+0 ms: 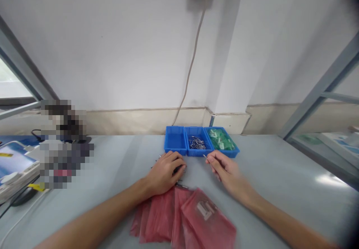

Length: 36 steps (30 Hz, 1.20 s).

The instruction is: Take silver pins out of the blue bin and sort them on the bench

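My left fingers (pixel 177 163) curl over metal pieces (pixel 183 186) on the desk (pixel 120 159), their hold hidden, while just before the middle blue bin (pixel 199 153) a thin pin (pixel 205 156) slants away leftward, pinched in my nearer right fingers (pixel 214 161).

In the middle of the frame, the person's left hand (pixel 166 170) rests over small metal pieces (pixel 182 186) on the grey bench (pixel 269 170). Just right of centre, the right hand (pixel 226 169) pinches a thin metal pin (pixel 205 157) between thumb and fingers. Above the hands, three blue trays (pixel 175 140) stand in a row; the middle one holds loose pins (pixel 197 143), the right one green packets (pixel 221 139). Pink bags (pixel 215 226) overlap at bottom centre. From upper centre, a cable (pixel 193 56) runs down the white wall (pixel 126 47).
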Tool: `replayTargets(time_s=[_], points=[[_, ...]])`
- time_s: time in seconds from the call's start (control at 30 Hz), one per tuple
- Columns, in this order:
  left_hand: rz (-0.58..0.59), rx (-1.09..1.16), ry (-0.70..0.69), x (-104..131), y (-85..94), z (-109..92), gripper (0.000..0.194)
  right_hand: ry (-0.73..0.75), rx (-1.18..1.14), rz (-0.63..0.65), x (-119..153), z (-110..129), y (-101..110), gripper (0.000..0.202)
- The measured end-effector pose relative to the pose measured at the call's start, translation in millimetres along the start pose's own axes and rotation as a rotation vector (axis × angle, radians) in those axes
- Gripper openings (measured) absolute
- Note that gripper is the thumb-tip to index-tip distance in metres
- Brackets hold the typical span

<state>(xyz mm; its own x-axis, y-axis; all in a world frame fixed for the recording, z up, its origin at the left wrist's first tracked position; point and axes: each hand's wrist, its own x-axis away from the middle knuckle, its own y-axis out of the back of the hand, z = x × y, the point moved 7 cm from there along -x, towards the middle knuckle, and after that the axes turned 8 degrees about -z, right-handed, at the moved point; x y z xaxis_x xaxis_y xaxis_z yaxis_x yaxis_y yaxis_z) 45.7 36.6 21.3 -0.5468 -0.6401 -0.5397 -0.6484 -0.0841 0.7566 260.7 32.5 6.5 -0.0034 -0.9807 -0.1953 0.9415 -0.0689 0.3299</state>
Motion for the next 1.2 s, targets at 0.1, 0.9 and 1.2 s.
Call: replayTargets(time_s=[0.1,0.9,1.2], points=[[0.008,-0.004,0.005,-0.3,-0.4,0.1,0.021,0.026,-0.073,-0.009,-1.1,-1.8,-1.1,0.033],[0.016,-0.015,0.012,-0.1,-0.5,0.8,0.021,-0.047,-0.191,0.063,-2.2,-6.8,-8.1,0.037],[-0.019,-0.028,0.011,2.8,-3.0,5.4,0.028,-0.015,-0.174,0.02,-2.2,1.6,-6.6,0.033]])
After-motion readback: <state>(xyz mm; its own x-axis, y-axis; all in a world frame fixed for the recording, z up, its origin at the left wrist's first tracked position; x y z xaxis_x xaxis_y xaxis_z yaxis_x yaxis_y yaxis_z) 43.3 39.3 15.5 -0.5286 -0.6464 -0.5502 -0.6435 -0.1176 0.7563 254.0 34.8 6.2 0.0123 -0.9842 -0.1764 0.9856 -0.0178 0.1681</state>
